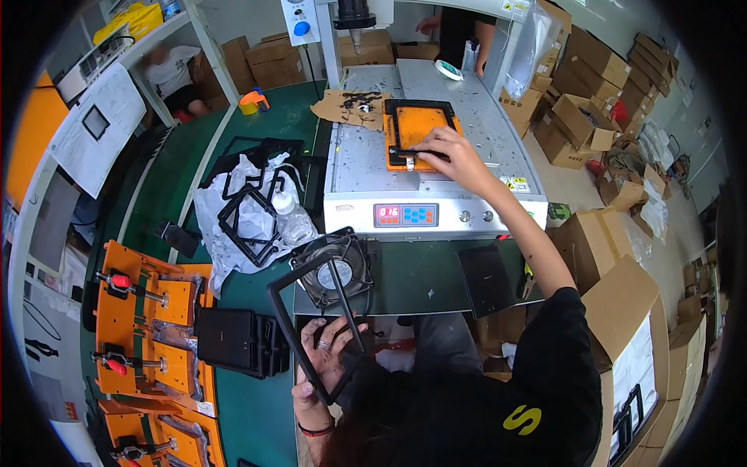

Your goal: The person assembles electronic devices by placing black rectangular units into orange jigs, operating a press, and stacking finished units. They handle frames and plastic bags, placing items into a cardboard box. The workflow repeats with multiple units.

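My left hand (327, 354) is closed around a thin black rectangular frame (289, 331), held tilted above the table's near edge. My right hand (445, 152) reaches over the machine bed with its fingers pinched at the near edge of an orange fixture (424, 124). Another black frame (419, 103) lies on that fixture. A dark, narrow piece shows beneath the right fingertips; whether it is a tool or part of the frame is hidden. A small silvery clamp-like piece (410, 164) sits just below them.
Behind the held frame lies a round fan (334, 268). A clear bottle (294, 222) and loose black frames (237, 226) lie on white plastic. Black panels (226, 338) are stacked beside orange clamp fixtures (140, 311). The machine's nozzle (355, 39) hangs above the bed. Cardboard boxes (615, 296) stand right.
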### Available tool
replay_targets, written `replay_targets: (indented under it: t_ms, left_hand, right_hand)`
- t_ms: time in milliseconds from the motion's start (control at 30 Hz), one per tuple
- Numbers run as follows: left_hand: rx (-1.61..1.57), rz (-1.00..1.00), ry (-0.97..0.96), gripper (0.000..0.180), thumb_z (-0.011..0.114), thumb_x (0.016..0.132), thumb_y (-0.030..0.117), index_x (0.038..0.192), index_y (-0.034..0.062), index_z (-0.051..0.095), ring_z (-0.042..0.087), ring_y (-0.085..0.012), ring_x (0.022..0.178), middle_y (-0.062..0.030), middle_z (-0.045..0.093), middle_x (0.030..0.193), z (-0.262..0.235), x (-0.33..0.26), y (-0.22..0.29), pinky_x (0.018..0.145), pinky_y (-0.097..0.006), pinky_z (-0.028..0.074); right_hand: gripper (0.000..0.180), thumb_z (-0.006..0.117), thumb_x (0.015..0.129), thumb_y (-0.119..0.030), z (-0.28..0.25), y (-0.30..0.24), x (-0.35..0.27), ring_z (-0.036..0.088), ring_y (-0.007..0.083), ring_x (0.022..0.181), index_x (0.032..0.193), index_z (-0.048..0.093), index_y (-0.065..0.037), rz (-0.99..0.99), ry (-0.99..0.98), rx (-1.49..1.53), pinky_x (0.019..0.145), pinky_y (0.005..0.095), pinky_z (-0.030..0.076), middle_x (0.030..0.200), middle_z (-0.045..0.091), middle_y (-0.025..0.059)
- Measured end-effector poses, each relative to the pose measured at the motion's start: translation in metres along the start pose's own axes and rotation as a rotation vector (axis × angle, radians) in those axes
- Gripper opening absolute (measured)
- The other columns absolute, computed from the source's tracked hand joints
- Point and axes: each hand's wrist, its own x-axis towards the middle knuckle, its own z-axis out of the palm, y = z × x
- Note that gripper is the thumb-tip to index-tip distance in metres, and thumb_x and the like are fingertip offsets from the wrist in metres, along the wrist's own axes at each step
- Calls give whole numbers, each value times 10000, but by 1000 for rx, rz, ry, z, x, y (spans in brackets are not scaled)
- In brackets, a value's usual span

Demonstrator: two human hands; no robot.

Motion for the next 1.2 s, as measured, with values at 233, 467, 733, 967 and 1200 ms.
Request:
replay_targets:
  t_ms: [233,467,733,967,1200]
  left_hand:
    - [-23,21,13,963,728,550,414,1358,114,299,375,-485,1248,-308,330,1363,0,0,-1,988,-544,402]
    - [-4,5,-34,976,732,550,433,1365,118,296,355,-502,1254,-314,311,1380,2,5,-7,980,-540,401]
    - [-104,-149,-119,971,747,556,437,1371,156,299,287,-510,1297,-320,274,1407,8,23,-21,1005,-529,364]
    - [-69,-219,-152,945,741,557,429,1366,180,320,296,-511,1296,-324,259,1414,38,41,-37,1018,-522,345]
    - [89,-300,-138,978,751,589,409,1381,119,254,321,-448,1307,-279,261,1419,55,37,-65,1053,-500,325]
  right_hand:
    - [275,579,883,-217,-2,-12,-3,529,251,1048,1115,667,-100,-9,-75,-154,924,371,406,1070,597,100]
    - [245,504,905,-117,-45,-2,-52,600,328,945,1096,631,-32,397,367,-122,843,409,463,1026,638,150]
    - [404,491,848,18,-41,-2,-203,551,354,1132,1241,558,-48,645,412,-576,934,410,456,1227,579,162]
    - [376,539,806,34,-23,-28,-230,541,350,1158,1139,653,-96,696,329,-631,860,398,521,1240,572,136]
    - [463,626,816,-105,-52,-47,-209,486,292,1202,1268,532,-127,768,249,-269,989,391,411,1265,536,129]
